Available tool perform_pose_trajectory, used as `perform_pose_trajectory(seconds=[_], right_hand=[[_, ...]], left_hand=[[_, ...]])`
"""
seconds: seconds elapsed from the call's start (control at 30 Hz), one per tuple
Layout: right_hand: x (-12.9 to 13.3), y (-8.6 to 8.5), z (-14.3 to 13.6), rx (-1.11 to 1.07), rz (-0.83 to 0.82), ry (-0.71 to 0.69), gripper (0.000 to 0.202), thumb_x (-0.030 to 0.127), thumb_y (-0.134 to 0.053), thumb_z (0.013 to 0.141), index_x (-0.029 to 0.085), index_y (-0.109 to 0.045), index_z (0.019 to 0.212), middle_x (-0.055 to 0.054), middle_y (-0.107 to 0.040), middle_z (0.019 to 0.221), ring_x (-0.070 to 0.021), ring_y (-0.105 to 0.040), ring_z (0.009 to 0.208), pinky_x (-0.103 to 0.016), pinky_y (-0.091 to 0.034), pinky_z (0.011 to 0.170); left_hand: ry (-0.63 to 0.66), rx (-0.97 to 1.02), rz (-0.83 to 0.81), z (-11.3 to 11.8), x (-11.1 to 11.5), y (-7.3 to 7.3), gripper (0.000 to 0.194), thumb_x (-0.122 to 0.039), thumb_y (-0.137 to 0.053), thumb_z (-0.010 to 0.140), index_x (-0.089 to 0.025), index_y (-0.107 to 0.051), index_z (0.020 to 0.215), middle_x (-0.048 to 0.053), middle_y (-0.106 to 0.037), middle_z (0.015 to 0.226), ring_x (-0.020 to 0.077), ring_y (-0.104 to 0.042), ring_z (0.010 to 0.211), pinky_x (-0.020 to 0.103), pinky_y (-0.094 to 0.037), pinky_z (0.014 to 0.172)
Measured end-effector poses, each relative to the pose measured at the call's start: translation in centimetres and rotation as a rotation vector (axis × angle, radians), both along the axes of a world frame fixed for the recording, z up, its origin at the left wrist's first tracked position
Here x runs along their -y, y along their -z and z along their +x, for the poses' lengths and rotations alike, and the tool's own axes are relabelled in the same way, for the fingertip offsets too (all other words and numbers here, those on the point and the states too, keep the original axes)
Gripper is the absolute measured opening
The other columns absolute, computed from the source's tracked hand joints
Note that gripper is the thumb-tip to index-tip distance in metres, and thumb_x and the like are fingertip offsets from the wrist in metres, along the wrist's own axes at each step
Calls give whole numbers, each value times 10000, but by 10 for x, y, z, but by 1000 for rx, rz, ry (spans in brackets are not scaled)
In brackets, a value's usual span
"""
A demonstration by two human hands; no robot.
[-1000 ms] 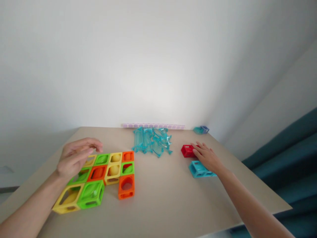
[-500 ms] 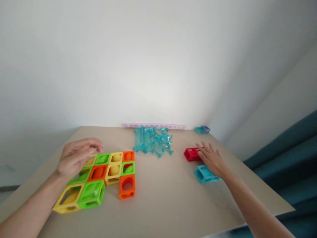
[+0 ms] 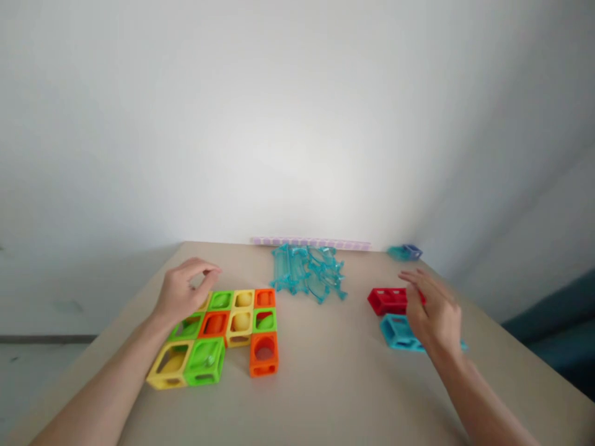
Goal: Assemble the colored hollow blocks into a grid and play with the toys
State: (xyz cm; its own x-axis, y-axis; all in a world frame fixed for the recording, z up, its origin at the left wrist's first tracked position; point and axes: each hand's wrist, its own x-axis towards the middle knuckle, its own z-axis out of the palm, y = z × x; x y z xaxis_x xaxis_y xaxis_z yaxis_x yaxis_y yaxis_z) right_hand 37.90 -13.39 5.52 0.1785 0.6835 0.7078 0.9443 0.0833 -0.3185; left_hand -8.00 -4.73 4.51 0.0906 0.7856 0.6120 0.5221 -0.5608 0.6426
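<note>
Over the left end of a group of yellow, green and orange cube blocks (image 3: pixel 216 323) is my left hand (image 3: pixel 186 291). Its thumb and index finger curve toward each other with a gap behind them, and the tips seem to meet; whether anything small is between them is hidden. On the right, my right hand (image 3: pixel 434 310) hovers at the red blocks (image 3: pixel 389 300) and the light blue blocks (image 3: pixel 398 332), its fingers extended and apart from the thumb. It holds nothing visible and covers the right part of both.
Clear teal plastic pieces (image 3: pixel 307 271) lie in the back middle, before a lilac patterned strip (image 3: pixel 311 243) along the wall. A small dark blue block (image 3: pixel 411 251) with a teal piece is at the back right corner. A dark curtain (image 3: pixel 553 347) hangs at right.
The view has shifted, so the table things appear further right. My right hand has turned from palm down to more edge-on. The fingers of my left hand have curled closer to its thumb.
</note>
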Motion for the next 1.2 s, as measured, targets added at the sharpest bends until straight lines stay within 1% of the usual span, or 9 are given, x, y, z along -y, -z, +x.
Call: perform_pose_trajectory(seconds=[0.1,0.2,0.33,0.43,0.6,0.7,0.87,1.0,1.2], right_hand=[[0,-12,-82,-38,-8,-395,326,342,-420,900,227,-647,1104,-133,-648,1102,-314,-567,1124,-481,-438,987],[-8,-5,-161,129,-165,-862,529,368,-545,811,206,-507,1314,-146,-512,1321,-343,-456,1239,-539,-367,1036],[-26,23,-212,109,-198,-1044,614,366,-520,828,185,-385,1399,-170,-388,1417,-345,-342,1329,-564,-323,1057],[-33,34,-210,73,-211,-1076,615,374,-537,835,191,-377,1400,-169,-356,1445,-342,-305,1360,-557,-277,1091],[-39,24,-177,155,-399,-1180,825,534,-611,800,219,-271,1483,-163,-194,1553,-366,-117,1440,-583,-203,1116],[-44,20,-163,199,-520,-1120,1045,652,-665,708,216,-172,1521,-184,-68,1582,-409,-37,1440,-629,-166,1106],[-44,28,-168,213,-551,-1054,1122,716,-655,670,216,-136,1529,-190,-44,1584,-424,-27,1436,-644,-128,1109],[-36,31,-182,218,-471,-1017,1020,689,-628,722,193,-215,1511,-208,-131,1562,-423,-78,1431,-646,-127,1108],[-20,9,-194,305,-277,-1192,443,403,-675,780,263,-608,1195,-126,-335,1432,-373,-243,1370,-622,-145,1102]], left_hand=[[-148,-128,-108,-2,-10,6,204,-328,-594,759,-185,-732,802,53,-730,794,208,-639,748,301,-452,715],[-68,-154,-313,-1,-14,12,264,-368,-553,786,-176,-730,820,52,-737,788,205,-642,717,303,-466,689],[135,-188,-428,3,-12,13,312,-389,-516,827,-164,-731,816,52,-734,788,206,-650,751,299,-471,703],[119,-230,-432,5,-10,10,328,-388,-501,841,-163,-739,812,46,-733,775,202,-645,744,296,-460,698],[84,-279,-412,4,-10,10,337,-376,-486,855,-166,-749,825,36,-736,766,191,-642,719,287,-445,683],[89,-281,-421,3,-10,11,334,-375,-490,855,-167,-748,821,38,-737,766,192,-647,722,282,-447,681],[92,-274,-423,3,-10,10,318,-365,-500,850,-167,-749,839,43,-743,790,191,-649,732,277,-449,684],[98,-272,-440,6,-9,9,306,-344,-497,852,-163,-742,823,39,-735,777,181,-646,723,263,-443,671],[78,-331,-363,8,-7,8,304,-320,-484,864,-159,-737,814,34,-723,746,157,-618,680,241,-426,645]])
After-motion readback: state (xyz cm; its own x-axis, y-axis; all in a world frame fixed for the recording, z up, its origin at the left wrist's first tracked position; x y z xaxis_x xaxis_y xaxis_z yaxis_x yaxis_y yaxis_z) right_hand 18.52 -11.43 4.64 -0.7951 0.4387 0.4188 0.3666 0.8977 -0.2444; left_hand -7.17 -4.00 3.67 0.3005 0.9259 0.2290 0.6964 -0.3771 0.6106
